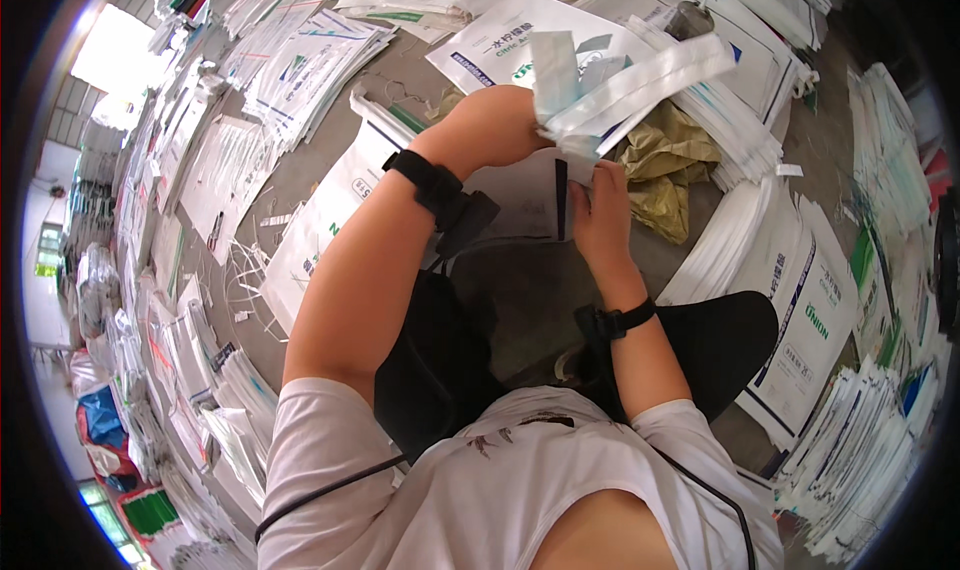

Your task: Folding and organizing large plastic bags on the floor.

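Observation:
My left hand is raised in front of me and closed around a bunch of white folded paper bags with bluish print, which fan out to the upper right. My right hand sits just below the bunch, fingers pinched on the lower edge of a white sheet that hangs down from it. Both wrists wear black straps. I sit on the floor in a white shirt and black trousers, with my knees spread.
Stacks of flat white printed bags ring me on the grey concrete floor, left, right and ahead. A crumpled olive-yellow sack lies just beyond my hands. Loose white strips lie scattered at left.

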A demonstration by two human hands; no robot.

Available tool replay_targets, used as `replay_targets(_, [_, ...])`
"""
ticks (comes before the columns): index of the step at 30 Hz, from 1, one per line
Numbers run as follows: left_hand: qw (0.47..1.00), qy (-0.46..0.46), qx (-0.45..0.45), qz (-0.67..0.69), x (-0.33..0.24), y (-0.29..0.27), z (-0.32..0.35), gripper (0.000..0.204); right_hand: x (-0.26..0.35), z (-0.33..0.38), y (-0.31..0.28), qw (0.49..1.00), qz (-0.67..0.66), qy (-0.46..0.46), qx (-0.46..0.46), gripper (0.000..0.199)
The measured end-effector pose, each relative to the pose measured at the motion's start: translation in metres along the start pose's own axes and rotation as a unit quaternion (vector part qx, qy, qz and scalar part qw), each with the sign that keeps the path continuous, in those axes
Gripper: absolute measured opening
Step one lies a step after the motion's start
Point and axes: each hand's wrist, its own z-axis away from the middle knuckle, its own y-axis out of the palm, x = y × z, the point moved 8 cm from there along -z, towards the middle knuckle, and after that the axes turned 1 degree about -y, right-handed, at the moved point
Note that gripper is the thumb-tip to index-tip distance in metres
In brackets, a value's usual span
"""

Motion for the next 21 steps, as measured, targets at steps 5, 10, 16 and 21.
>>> replay_targets(5, [0.987,-0.036,0.099,0.118,-0.005,0.001,0.010,0.044,-0.019,0.005,0.004,0.994,-0.036,0.098,-0.018,0.023])
replay_targets(10, [0.996,-0.018,0.074,0.054,-0.012,0.003,0.021,0.039,-0.011,0.003,0.006,0.999,0.022,-0.038,-0.023,0.029])
replay_targets(16, [0.999,0.053,0.000,-0.010,-0.010,0.010,0.019,0.020,-0.035,-0.006,0.026,0.994,-0.078,0.081,0.012,0.053])
replay_targets(21, [0.996,0.082,-0.009,-0.034,-0.013,0.016,0.019,0.018,-0.049,-0.030,0.038,0.938,-0.107,0.174,0.279,0.040])
